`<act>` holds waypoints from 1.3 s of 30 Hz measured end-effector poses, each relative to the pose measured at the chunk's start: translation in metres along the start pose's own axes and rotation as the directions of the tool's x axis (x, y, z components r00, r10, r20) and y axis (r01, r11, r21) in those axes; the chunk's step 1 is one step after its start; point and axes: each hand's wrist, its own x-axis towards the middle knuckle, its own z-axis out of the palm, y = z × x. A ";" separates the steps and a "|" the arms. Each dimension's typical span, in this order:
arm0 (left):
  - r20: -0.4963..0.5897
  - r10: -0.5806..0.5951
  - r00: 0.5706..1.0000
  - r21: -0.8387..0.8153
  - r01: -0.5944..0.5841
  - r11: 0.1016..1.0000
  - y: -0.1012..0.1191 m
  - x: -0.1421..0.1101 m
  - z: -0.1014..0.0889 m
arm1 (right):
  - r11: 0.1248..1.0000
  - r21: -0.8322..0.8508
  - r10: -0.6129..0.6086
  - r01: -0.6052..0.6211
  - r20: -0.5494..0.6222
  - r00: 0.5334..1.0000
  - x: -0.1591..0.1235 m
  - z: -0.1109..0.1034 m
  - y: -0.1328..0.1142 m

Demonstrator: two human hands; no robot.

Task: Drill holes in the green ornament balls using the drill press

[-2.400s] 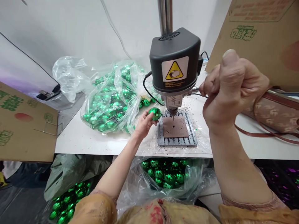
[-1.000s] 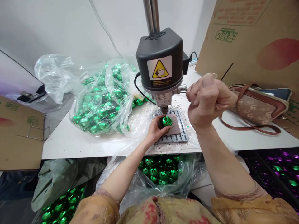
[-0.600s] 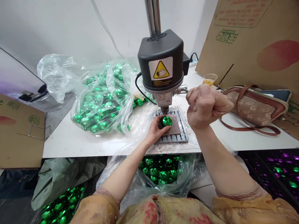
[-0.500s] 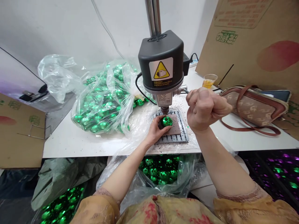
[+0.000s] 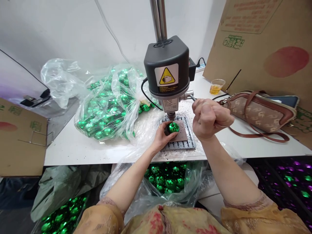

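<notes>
A shiny green faceted ball (image 5: 174, 127) sits under the chuck (image 5: 171, 115) of a small bench drill press (image 5: 167, 68). My left hand (image 5: 162, 136) grips the ball from its left side, thumb in front and fingers behind. Beneath it lies a brownish pad (image 5: 183, 131) on the slotted metal base plate (image 5: 192, 143), strewn with dark shavings. My right hand (image 5: 211, 117) is closed in a fist around the drill press's feed lever (image 5: 192, 96); most of the lever is hidden in the fist.
A clear bag of green balls (image 5: 104, 110) lies left of the drill press. At right are a plastic cup (image 5: 216, 87), a handbag (image 5: 255, 112) and a large carton (image 5: 263, 42). More green balls (image 5: 168, 178) rest in plastic below the table's front edge.
My right hand appears slightly lower and further left, still on the lever. My left hand keeps the ball in the same place. The camera view has shifted a little.
</notes>
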 end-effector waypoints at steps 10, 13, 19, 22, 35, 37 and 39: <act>-0.046 -0.019 0.999 -0.024 0.018 1.000 0.012 0.002 0.002 | 0.958 -0.031 0.282 -0.284 -0.067 0.957 0.047 0.027 -0.007; -0.163 -0.007 0.987 0.037 0.013 0.999 0.027 -0.013 -0.005 | 0.941 0.042 0.337 -0.335 -0.035 0.941 0.067 0.036 -0.001; 0.253 0.076 0.964 0.221 -0.135 0.966 0.046 -0.100 -0.053 | 0.951 0.037 0.308 -0.307 -0.025 0.951 0.068 0.037 0.001; 0.670 -0.091 0.737 0.447 -0.303 0.842 0.031 -0.153 -0.070 | 0.956 0.011 0.293 -0.293 -0.014 0.956 0.067 0.037 0.001; 0.267 0.192 0.944 0.463 -0.301 0.834 0.032 -0.090 -0.110 | 0.963 -0.005 0.268 -0.268 -0.019 0.963 0.065 0.032 0.001; 0.012 0.203 0.979 0.552 -0.176 0.815 0.025 -0.028 -0.118 | 0.964 0.001 0.267 -0.267 -0.029 0.963 0.064 0.032 0.001; -0.088 0.114 0.990 0.641 -0.031 0.767 0.012 0.033 -0.120 | 0.964 0.011 0.266 -0.266 -0.042 0.963 0.063 0.032 0.001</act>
